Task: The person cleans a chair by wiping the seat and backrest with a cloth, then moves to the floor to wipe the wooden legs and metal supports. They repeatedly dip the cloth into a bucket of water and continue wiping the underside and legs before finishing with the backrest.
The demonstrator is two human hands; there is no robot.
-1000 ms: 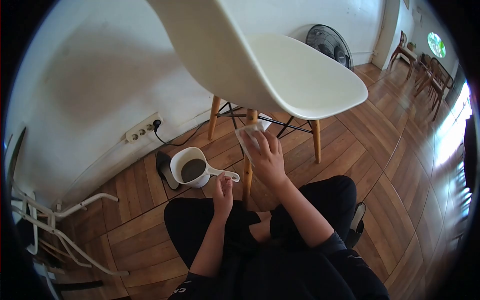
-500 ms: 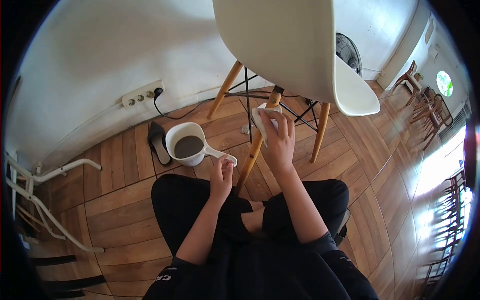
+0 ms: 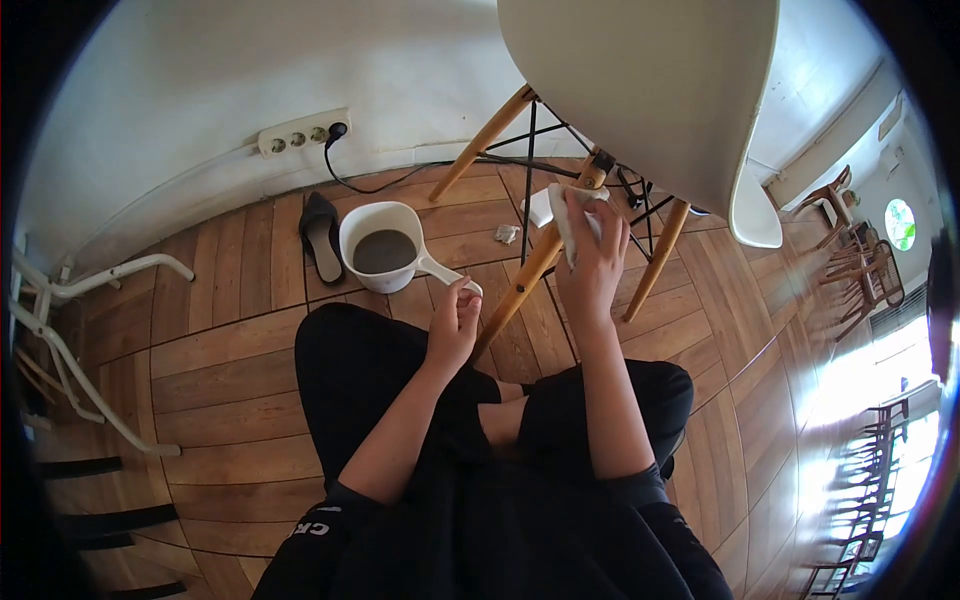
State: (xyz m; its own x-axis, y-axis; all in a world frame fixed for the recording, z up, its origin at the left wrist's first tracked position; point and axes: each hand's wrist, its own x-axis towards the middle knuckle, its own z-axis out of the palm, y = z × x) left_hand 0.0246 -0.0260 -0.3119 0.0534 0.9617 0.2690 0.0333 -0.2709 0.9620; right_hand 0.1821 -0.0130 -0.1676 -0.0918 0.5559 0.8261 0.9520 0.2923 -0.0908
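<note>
My right hand (image 3: 595, 240) is closed on a white cloth (image 3: 565, 220), pressed against the upper part of a wooden chair leg (image 3: 540, 262). The leg belongs to a white shell chair (image 3: 640, 90) tipped above my crossed legs. My left hand (image 3: 455, 322) has its fingers curled at the handle end of a white dipper (image 3: 380, 278), which stands on the floor with dark greyish liquid (image 3: 384, 252) inside. How firmly the fingers hold the handle is partly hidden. Behind the leg shows another white piece (image 3: 540, 208).
Left of the dipper lies a dark slip-on shoe (image 3: 321, 238). A crumpled white scrap (image 3: 507, 234) is on the wooden floor. On the wall, a power strip (image 3: 300, 134) has a black plug and cord. White metal legs (image 3: 110, 280) stand at left; wooden chairs (image 3: 865, 270) at far right.
The view has shifted, and the chair appears farther right and more tilted. My right hand stays with the cloth at the upper leg. My left hand remains at the dipper's handle.
</note>
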